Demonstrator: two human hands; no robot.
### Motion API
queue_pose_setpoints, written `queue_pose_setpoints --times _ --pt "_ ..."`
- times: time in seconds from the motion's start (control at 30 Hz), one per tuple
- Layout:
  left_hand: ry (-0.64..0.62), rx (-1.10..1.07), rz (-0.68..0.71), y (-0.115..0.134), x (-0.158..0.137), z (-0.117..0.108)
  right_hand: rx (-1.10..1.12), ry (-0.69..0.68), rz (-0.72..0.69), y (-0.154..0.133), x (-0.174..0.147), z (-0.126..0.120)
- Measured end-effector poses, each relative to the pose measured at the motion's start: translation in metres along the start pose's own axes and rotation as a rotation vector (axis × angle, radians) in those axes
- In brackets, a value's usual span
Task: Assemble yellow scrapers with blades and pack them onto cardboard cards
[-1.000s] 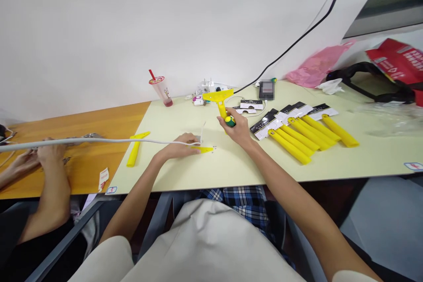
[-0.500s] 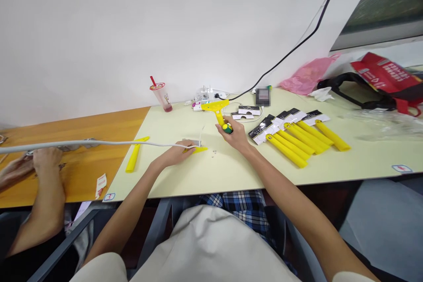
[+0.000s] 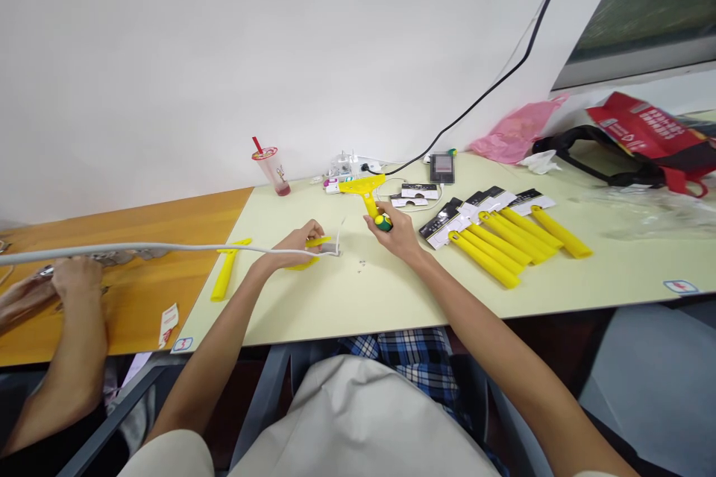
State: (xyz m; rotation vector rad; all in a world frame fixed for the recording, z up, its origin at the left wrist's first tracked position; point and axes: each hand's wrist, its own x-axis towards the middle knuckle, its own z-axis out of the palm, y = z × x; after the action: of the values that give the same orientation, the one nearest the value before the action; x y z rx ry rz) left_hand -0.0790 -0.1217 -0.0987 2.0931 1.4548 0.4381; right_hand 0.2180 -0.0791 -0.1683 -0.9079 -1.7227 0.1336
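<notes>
My left hand [image 3: 299, 241] is pinched on a small flat yellow plastic piece [image 3: 318, 241] above the table. Under that hand another yellow piece [image 3: 305, 264] shows in part, and a small grey piece [image 3: 331, 247] lies just right of the fingertips, partly behind a cable. My right hand [image 3: 400, 233] is wrapped round a yellow scraper [image 3: 362, 185], its wide head tilted up to the left, along with a green-and-yellow screwdriver handle [image 3: 383, 223]. Several tiny screws [image 3: 362, 264] lie between my hands. Another yellow scraper [image 3: 224, 274] rests to the left.
Several yellow handles [image 3: 492, 261] with black-and-white cards lie on the right. A drink cup [image 3: 274, 170] stands by the wall, near a power strip [image 3: 344, 164]. A grey cable [image 3: 168, 247] crosses the view at left. A co-worker's hands [image 3: 75, 279] work at the orange table [image 3: 195, 216].
My left hand has lifted slightly and shifted left, with the yellow piece now between its fingers and the grey piece more exposed. My right hand stays nearly still, holding the scraper and screwdriver.
</notes>
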Motion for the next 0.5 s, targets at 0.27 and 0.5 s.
queue_pose_setpoints --times 0.27,0.5 --pt "-0.103 0.152 0.062 -0.013 0.018 0.012 0.011 -0.019 -0.001 -0.003 0.000 -0.001" --pt "-0.197 0.108 0.070 -0.014 0.029 -0.006 0.004 -0.020 -0.024 -0.003 0.000 -0.001"
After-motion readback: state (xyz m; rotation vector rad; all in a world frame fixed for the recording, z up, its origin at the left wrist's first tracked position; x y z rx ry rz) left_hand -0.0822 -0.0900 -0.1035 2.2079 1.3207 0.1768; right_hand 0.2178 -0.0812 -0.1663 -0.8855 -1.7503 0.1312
